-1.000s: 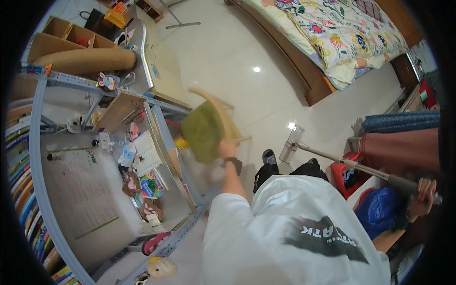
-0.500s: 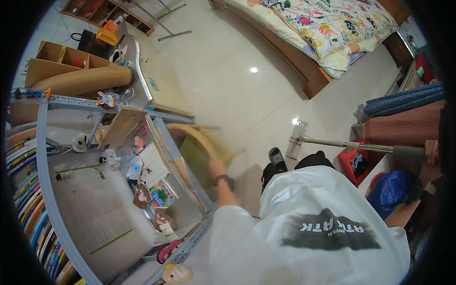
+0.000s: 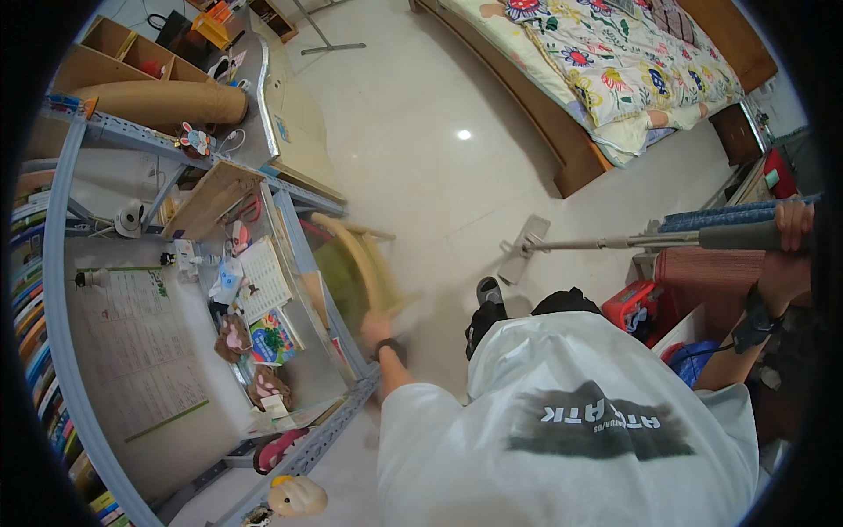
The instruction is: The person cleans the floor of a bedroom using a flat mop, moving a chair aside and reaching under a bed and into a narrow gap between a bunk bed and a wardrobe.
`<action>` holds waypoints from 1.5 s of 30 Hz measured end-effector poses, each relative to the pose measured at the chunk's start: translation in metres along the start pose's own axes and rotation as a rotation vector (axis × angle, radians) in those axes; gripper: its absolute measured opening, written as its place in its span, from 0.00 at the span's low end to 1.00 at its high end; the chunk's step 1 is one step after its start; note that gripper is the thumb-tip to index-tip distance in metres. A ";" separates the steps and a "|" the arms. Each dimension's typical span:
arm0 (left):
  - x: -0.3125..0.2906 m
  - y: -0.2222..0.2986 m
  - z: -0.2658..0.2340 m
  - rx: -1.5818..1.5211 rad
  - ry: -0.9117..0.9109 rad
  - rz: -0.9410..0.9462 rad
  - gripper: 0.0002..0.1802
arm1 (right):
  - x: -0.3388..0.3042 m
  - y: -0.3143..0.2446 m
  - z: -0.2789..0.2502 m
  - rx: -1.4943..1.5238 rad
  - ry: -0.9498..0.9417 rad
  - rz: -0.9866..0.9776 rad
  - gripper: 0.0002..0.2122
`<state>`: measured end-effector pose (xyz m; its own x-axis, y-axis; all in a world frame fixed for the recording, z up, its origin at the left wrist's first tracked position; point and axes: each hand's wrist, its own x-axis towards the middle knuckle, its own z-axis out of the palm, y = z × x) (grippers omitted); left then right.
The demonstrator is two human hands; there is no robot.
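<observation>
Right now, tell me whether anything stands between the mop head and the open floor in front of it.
Nothing visible does. The mop head rests on bare tile floor, its pole held by the right hand. The wooden chair, gripped by the left hand, is off to the mop's left beside the metal shelf, and the bed lies farther away.

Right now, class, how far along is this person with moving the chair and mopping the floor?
Done: the mop is out, its head resting on the pale floor. In hand: the left hand grips a wooden chair with a green seat, tilted and blurred beside the desk; the right hand holds the mop handle. Left: the chair is not standing level, and no wet or wiped patch shows on the floor.
</observation>
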<state>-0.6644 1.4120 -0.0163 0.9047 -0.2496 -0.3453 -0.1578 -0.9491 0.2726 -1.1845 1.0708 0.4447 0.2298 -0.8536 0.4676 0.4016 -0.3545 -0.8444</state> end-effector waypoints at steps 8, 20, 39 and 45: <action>0.009 -0.025 -0.048 -0.132 0.121 -0.070 0.17 | 0.039 0.056 0.089 0.077 -0.003 -0.040 0.10; 0.014 -0.050 -0.052 -0.047 0.268 -0.081 0.16 | 0.094 0.222 0.258 0.224 0.271 -0.137 0.12; 0.010 -0.049 -0.061 -0.113 0.309 0.001 0.12 | 0.002 0.261 0.178 0.045 -0.099 -0.008 0.09; 0.015 -0.064 -0.057 -0.094 0.317 0.034 0.13 | 0.020 0.203 0.060 -0.094 -0.060 0.086 0.10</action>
<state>-0.6179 1.4799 0.0124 0.9800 -0.1944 -0.0424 -0.1658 -0.9156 0.3663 -1.0450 1.0051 0.2987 0.3137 -0.8588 0.4049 0.2939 -0.3177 -0.9015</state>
